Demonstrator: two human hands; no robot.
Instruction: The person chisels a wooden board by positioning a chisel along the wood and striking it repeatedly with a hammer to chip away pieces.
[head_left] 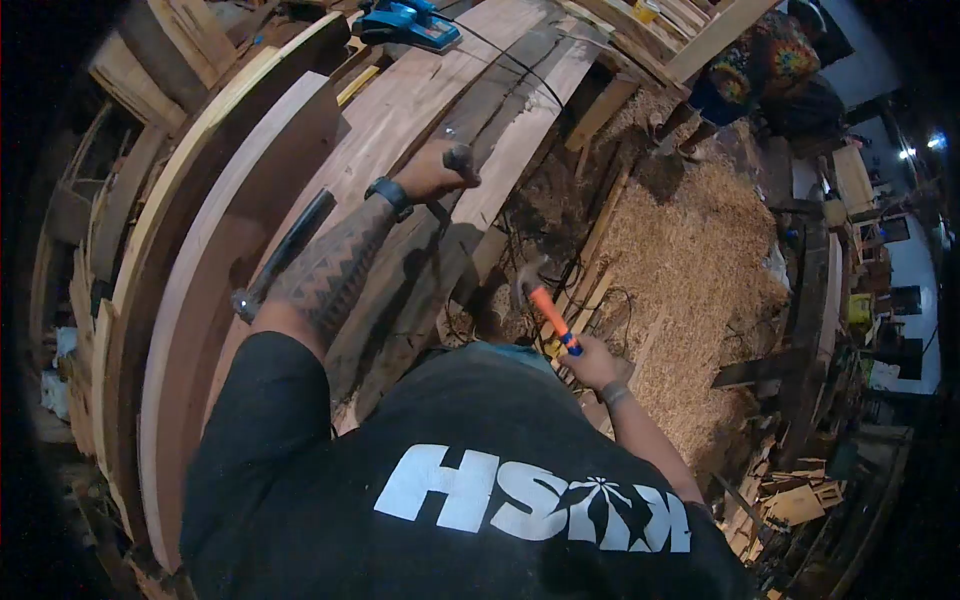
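Observation:
My left hand, with a dark watch on the wrist, is closed around a short dark-handled tool over the planks on the bench. The tool's lower end is hard to make out, so its kind is unclear. Down by my right side, my right hand grips a hammer by its orange and blue handle. The hammer's metal head points away from me, above the floor. Near my left forearm a long dark bar with a round metal end lies on the wood.
A blue power planer with a black cord rests at the bench's far end. Large thick boards stand along the left. Wood shavings cover the floor at right. Another person is at the upper right, near a wooden frame.

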